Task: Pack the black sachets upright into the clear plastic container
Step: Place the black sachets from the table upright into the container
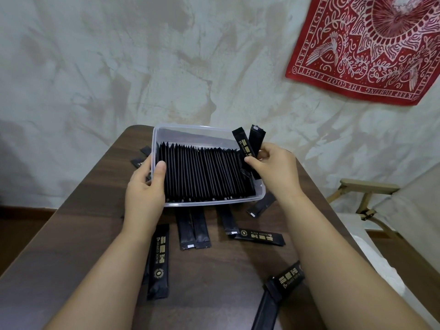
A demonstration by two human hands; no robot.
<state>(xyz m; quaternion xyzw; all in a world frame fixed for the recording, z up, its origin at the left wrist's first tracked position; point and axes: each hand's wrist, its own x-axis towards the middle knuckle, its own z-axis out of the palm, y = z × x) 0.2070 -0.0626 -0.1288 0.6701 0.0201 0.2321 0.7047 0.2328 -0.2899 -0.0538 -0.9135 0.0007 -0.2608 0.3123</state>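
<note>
Gripping container (202, 131) wall, left hand (145, 189), its fingers hidden, right hand (273, 170) pinching two sachets (242, 144), lower ends hidden

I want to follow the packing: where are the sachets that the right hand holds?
In the head view, the right hand pinches the sachets upright over the right end of the container, beside the packed row.

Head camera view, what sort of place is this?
Likely a room in a home: a red printed cloth hangs on the wall, and a wooden-armed chair stands beside the dark wooden table.
</note>
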